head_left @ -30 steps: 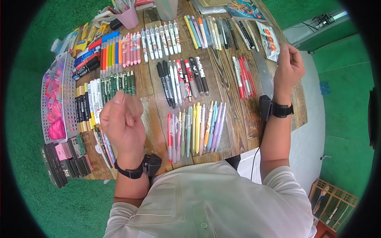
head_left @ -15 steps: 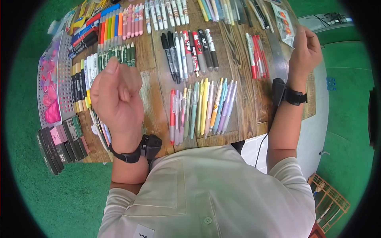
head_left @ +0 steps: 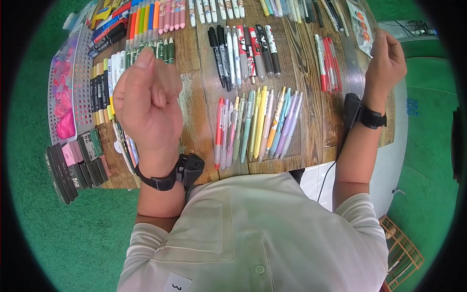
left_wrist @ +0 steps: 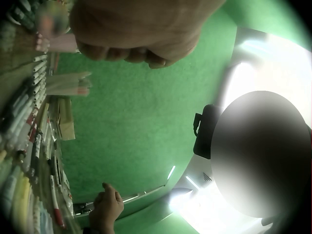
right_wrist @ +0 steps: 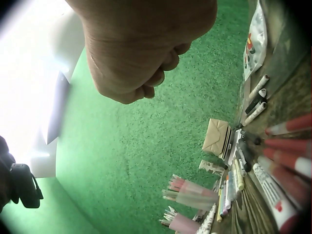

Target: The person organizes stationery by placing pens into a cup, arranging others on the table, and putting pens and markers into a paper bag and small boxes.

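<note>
My left hand [head_left: 148, 104] is raised over the left part of the wooden table, its fingers curled in with nothing in them; in the left wrist view the same hand [left_wrist: 141, 29] shows curled fingertips. My right hand [head_left: 386, 61] hovers past the table's right side, also curled and holding nothing; the right wrist view shows this hand [right_wrist: 146, 48] with folded fingers. Nearest the left hand lie dark green pens [head_left: 168, 51] and white markers [head_left: 116, 68]. A patterned clear bag [head_left: 361, 29] and red pens [head_left: 332, 65] lie left of the right hand.
Pastel pens [head_left: 260, 121] line the front middle, with black and red pens [head_left: 243, 53] behind. At the left stand a perforated basket [head_left: 82, 82] with pink items and a stack of dark boxes [head_left: 61, 170]. Orange and green markers [head_left: 143, 19] lie at the back left.
In the head view, the table's items have shifted upward and lately a little right, with both hands also higher in view. Both hands stay curled and empty.
</note>
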`<act>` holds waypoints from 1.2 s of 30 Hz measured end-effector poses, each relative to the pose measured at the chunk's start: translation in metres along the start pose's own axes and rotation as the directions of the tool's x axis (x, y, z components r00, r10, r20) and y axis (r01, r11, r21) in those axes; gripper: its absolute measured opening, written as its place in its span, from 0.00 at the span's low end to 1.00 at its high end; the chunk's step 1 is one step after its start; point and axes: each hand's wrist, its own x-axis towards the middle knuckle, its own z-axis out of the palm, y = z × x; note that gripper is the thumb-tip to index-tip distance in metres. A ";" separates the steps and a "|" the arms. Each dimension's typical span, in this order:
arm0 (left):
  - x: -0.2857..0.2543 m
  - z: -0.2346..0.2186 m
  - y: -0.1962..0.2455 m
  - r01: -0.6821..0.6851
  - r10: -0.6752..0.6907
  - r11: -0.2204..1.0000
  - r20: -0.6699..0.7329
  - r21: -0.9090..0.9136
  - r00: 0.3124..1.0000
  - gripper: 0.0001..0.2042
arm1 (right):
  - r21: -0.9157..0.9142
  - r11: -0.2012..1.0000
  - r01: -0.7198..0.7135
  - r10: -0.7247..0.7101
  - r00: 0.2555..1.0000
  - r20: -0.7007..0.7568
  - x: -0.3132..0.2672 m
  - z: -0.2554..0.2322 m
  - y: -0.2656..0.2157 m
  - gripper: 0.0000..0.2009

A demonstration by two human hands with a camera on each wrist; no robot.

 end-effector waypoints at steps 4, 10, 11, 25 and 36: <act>-0.001 0.004 0.001 0.010 -0.010 1.000 0.000 0.009 1.000 0.25 | -0.012 1.000 -0.012 0.012 1.000 0.015 0.001 -0.003 0.001 0.07; -0.008 0.009 0.007 0.127 -0.149 0.959 0.069 0.253 0.986 0.23 | -0.125 0.991 -0.053 0.124 0.730 0.672 -0.005 -0.011 -0.031 0.04; -0.009 0.011 0.008 0.163 -0.216 0.893 0.081 0.420 0.973 0.22 | -0.124 0.992 0.017 0.089 0.601 0.795 -0.011 -0.005 -0.043 0.04; -0.003 0.002 0.012 -0.006 -0.595 0.363 0.237 0.932 0.768 0.06 | 0.081 0.931 0.356 -0.136 0.132 0.982 -0.055 0.028 -0.079 0.08; -0.005 -0.010 -0.006 -0.256 -0.613 0.347 0.425 0.902 0.666 0.06 | 0.123 0.761 0.637 -0.175 0.020 0.984 -0.065 0.047 -0.095 0.04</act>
